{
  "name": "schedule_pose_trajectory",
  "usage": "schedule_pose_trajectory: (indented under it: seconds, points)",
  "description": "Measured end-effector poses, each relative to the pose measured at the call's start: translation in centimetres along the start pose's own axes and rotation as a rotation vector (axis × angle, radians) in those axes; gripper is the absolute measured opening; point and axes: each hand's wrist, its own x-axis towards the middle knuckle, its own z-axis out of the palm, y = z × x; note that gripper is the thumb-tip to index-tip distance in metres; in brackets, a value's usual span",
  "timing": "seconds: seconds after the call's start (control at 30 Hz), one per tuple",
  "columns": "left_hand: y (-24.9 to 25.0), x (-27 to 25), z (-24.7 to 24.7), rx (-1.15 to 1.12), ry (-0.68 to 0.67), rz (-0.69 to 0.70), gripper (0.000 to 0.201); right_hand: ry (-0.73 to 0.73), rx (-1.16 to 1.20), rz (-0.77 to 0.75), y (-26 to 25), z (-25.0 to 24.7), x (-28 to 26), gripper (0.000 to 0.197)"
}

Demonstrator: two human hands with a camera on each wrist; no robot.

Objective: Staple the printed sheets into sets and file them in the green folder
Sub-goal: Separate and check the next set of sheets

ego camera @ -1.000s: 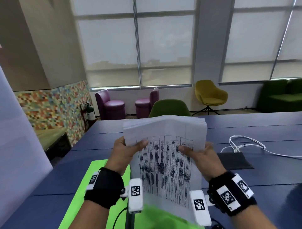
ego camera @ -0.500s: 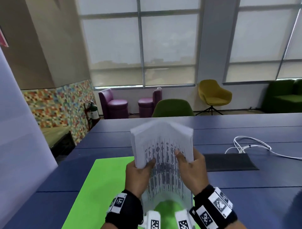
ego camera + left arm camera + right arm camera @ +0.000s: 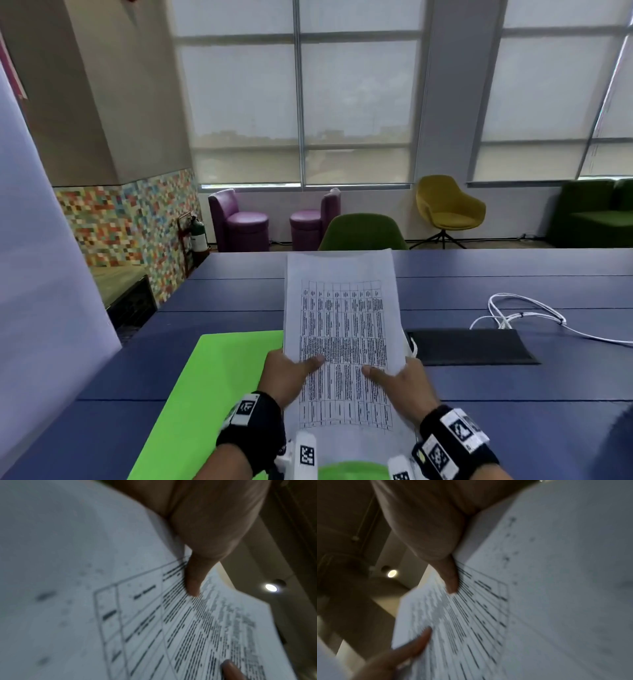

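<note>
Since half a second ago the sheets (image 3: 342,329) are flattening out and standing taller, their bowed top edge now straight, while both hands are sliding lower on the stack. Left hand (image 3: 287,375) and right hand (image 3: 402,382) are each pinching a side edge of the sheets, thumbs lying on the printed face and the other fingers hidden behind; the wrist views are showing the same thumbs (image 3: 193,580) pressing on the paper (image 3: 539,588). Under and to the left of the stack the green folder (image 3: 205,387) is lying flat on a dark blue table (image 3: 513,404), and its near edge is being cut off by the frame. A black mat (image 3: 469,346) is sitting just right of the sheets, with a white cable (image 3: 513,313) coiling beyond it. Across the room, purple seats (image 3: 239,222), a green chair (image 3: 363,233), a yellow chair (image 3: 445,209) and a dark green sofa (image 3: 596,216) are standing under large shaded windows (image 3: 298,102); a mosaic wall (image 3: 130,219) with a fire extinguisher (image 3: 198,233) is running along the left. A pale panel (image 3: 37,274) is blocking the far left. The sheets are carrying a ruled table of text, too blurred to read. Both wrist views are soft and showing a ceiling light (image 3: 271,587) behind the paper.
</note>
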Motion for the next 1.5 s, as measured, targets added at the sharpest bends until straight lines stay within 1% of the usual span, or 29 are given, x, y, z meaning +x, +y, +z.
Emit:
schedule_pose_trajectory:
  seconds: [0.07,0.13,0.17,0.2,0.23,0.3,0.33,0.4,0.43,0.47,0.5,0.53,0.57,0.63,0.67,0.73,0.8,0.83,0.87,0.93,1.0,1.03,1.07,1.13,1.17,1.23,1.3,1.37,1.5]
  points:
    - [-0.6,0.7,0.0,0.041,-0.038,-0.070,0.030,-0.072,-0.069,0.092,0.7,0.1,1.2,0.038]
    - [-3.8,2.3,0.2,0.182,-0.036,-0.193,0.055,-0.130,-0.163,0.199,2.6,0.6,2.4,0.066]
    - [-6.0,3.4,0.2,0.283,-0.046,-0.246,0.063,-0.144,-0.192,0.234,3.1,0.9,2.5,0.071]
    - [-7.6,3.9,0.2,0.405,-0.064,-0.283,0.059,-0.152,-0.217,0.278,3.7,1.1,2.6,0.067]
    - [-8.7,4.2,0.0,0.495,-0.070,-0.299,0.048,-0.144,-0.251,0.355,3.9,1.2,2.6,0.063]
    - [-7.4,2.1,-0.5,0.570,-0.078,-0.279,0.030,-0.155,-0.262,0.447,4.4,1.2,2.7,0.059]
    - [-6.9,1.6,-0.7,0.560,-0.092,-0.275,0.023,-0.151,-0.256,0.442,4.7,1.3,2.8,0.061]
    - [-7.3,1.8,-0.9,0.579,-0.086,-0.271,0.015,-0.152,-0.324,0.430,5.3,1.5,3.8,0.090]
    - [-7.5,1.9,-1.0,0.595,-0.080,-0.268,0.011,-0.141,-0.354,0.380,6.4,1.6,4.8,0.097]
    - [-7.5,1.9,-1.0,0.605,-0.067,-0.268,0.006,-0.156,-0.364,0.347,8.0,1.5,6.2,0.089]
    - [-7.8,2.1,-1.0,0.611,-0.056,-0.268,0.005,-0.176,-0.363,0.320,8.8,1.5,6.9,0.074]
    - [-7.9,2.2,-1.0,0.616,-0.047,-0.265,0.010,-0.189,-0.359,0.290,9.0,1.5,7.3,0.061]
    - [-8.1,2.3,-0.9,0.632,-0.038,-0.257,0.013,-0.194,-0.352,0.268,8.9,1.3,7.2,0.054]
    - [-8.0,2.1,-1.1,0.655,-0.018,-0.244,0.014,-0.207,-0.353,0.260,7.7,1.0,6.0,0.046]
    - [-7.7,1.9,-1.2,0.666,-0.015,-0.233,0.014,-0.218,-0.369,0.269,7.0,0.7,5.1,0.036]
    - [-7.4,1.7,-1.8,0.687,-0.003,-0.214,0.014,-0.256,-0.431,0.291,6.0,0.1,3.3,0.005]
    - [-7.1,1.2,-2.4,0.693,0.002,-0.203,0.010,-0.254,-0.495,0.280,5.7,-0.3,1.9,0.016]
    - [-6.9,0.9,-2.6,0.705,0.004,-0.196,0.007,-0.250,-0.515,0.277,5.6,-0.5,1.4,0.016]
    - [-7.0,0.6,-2.7,0.698,0.015,-0.175,0.006,-0.246,-0.527,0.274,5.5,-0.6,0.8,0.014]
    - [-7.4,-0.1,-3.0,0.643,0.043,-0.140,0.015,-0.235,-0.539,0.267,5.7,-0.6,-0.1,0.009]
    - [-7.6,-1.0,-3.6,0.617,0.091,-0.133,0.009,-0.197,-0.539,0.254,5.7,-0.3,-1.3,0.003]
    - [-8.0,-1.3,-4.2,0.639,0.124,-0.142,0.027,-0.177,-0.554,0.244,5.9,-0.2,-1.8,0.005]
    - [-8.0,-1.9,-5.0,0.668,0.151,-0.143,0.039,-0.145,-0.612,0.225,6.0,-0.3,-2.3,0.017]
    - [-8.3,-2.9,-7.3,0.801,0.253,-0.223,0.052,-0.102,-0.785,0.185,6.0,-0.7,-3.7,0.042]
    - [-8.7,-3.3,-8.9,0.869,0.305,-0.312,0.056,-0.100,-0.848,0.159,6.0,-0.9,-4.5,0.053]
    - [-10.0,-4.2,-12.3,0.919,0.391,-0.471,0.068,-0.173,-0.924,0.106,5.9,-1.1,-6.2,0.067]
    - [-11.6,-4.5,-15.2,0.934,0.423,-0.581,0.081,-0.270,-0.947,0.102,6.0,-1.0,-7.7,0.069]
    - [-12.2,-5.2,-16.7,0.946,0.417,-0.640,0.081,-0.284,-0.945,0.113,6.2,-0.6,-8.7,0.068]
    - [-12.2,-5.4,-19.2,0.898,0.363,-0.630,0.080,-0.247,-0.979,0.121,5.6,0.0,-9.5,0.069]
